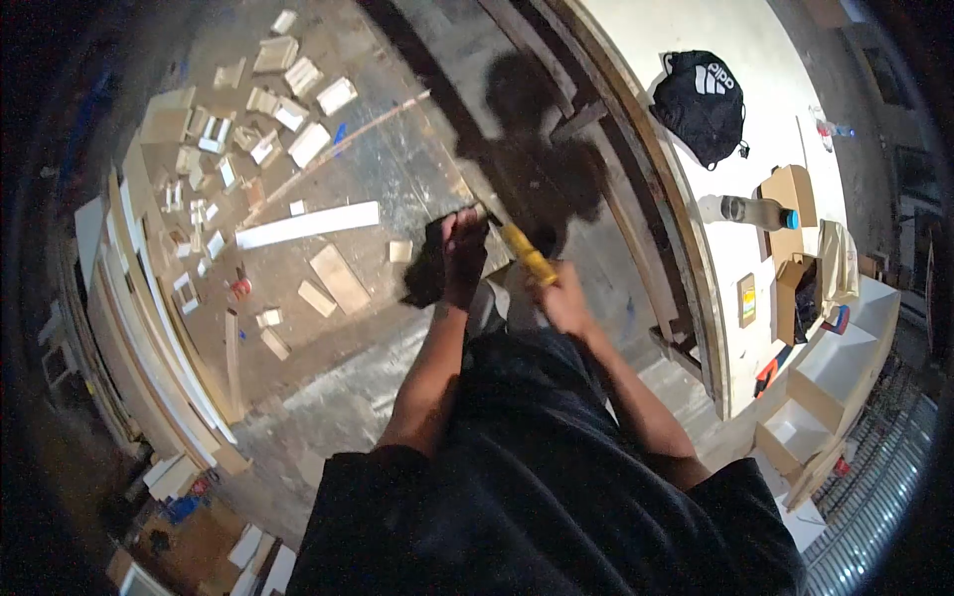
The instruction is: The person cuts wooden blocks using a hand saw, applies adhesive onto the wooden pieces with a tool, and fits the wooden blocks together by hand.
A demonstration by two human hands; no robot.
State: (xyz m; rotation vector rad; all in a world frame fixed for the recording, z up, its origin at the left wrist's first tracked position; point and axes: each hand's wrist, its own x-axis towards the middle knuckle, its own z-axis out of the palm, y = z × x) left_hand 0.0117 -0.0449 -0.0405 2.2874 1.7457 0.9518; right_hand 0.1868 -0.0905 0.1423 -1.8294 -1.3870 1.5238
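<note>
My right hand [566, 301] is closed round the yellow handle of what looks like a hammer [527, 253], which slants up and left in front of my body. Close to the tool's far end is my left hand [464, 243], its fingers curled. A small pale end shows by its fingertips, but what it grips is hidden and in shadow. Below both hands lies the concrete floor, with a dark shadow beside the left hand.
Small wooden blocks and box pieces [310, 144], a white strip [308, 224] and a plywood panel [339, 277] lie on the left. Long boards [164, 328] are stacked at far left. On the right, a white-topped table [686, 179] bears a black drawstring bag [699, 109] and a bottle [755, 212].
</note>
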